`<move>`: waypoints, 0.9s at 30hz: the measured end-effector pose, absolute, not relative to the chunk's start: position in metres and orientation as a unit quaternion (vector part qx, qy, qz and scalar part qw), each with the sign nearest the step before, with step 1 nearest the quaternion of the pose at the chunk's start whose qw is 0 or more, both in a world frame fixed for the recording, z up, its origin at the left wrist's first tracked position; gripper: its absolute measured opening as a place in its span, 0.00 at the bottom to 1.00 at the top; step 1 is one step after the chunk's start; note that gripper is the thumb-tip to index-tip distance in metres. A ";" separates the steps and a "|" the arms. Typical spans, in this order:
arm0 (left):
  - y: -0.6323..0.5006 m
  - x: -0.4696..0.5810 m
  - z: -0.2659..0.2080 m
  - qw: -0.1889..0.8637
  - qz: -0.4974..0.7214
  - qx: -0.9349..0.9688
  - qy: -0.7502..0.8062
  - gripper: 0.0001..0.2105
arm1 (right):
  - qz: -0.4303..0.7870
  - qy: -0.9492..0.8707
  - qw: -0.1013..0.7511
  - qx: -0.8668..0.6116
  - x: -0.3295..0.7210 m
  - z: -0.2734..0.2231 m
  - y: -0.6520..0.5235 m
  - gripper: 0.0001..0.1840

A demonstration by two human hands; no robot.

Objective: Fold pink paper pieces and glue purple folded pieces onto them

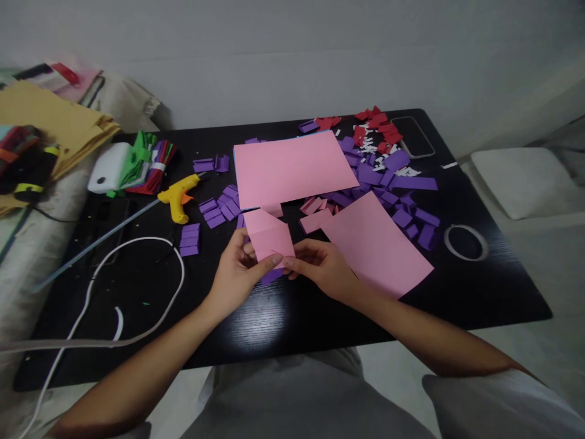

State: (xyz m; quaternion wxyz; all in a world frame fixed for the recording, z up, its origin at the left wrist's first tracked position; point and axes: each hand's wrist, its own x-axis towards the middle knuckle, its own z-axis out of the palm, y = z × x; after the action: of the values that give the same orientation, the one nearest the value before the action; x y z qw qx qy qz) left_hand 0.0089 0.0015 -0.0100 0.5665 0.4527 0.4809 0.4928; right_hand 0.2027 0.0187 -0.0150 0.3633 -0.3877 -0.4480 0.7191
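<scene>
A small creased piece of pink paper [269, 235] is held up over the near middle of the table. My left hand [237, 268] pinches its lower left part, thumb in front and fingers behind. At its lower right corner my right hand [322, 265] grips it too, the thumb tips nearly meeting. A purple paper piece [273, 277] shows just below the pink one; whether it is held cannot be seen. Beyond the hands lies a large pink sheet [292, 167]. Another pink sheet [377, 244] rests partly under my right forearm.
Folded purple pieces [365, 171] and red scraps [379, 125] are heaped at back right, near a roll of tape [466, 242]. To the left lie a yellow glue gun [178, 198], a white cable [180, 280] and bundled coloured strips [141, 161]. A black table [311, 329] carries everything.
</scene>
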 end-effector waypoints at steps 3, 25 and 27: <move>0.001 0.008 -0.008 0.571 0.484 0.453 0.484 0.22 | 0.716 -0.456 0.355 -0.392 0.203 -0.015 0.020 0.16; 0.005 0.006 -0.008 0.553 0.501 0.447 0.494 0.19 | 0.711 -0.431 0.404 -0.381 0.202 -0.023 0.017 0.26; 0.005 0.006 -0.007 0.547 0.499 0.455 0.496 0.18 | 0.695 -0.452 0.407 -0.383 0.202 -0.022 0.015 0.24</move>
State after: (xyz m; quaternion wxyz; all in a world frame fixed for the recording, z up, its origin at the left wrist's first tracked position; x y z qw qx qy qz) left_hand 0.0057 0.0052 -0.0074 0.5470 0.4545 0.4957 0.4985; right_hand 0.2025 0.0153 -0.0221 0.4072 -0.3826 -0.4524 0.6951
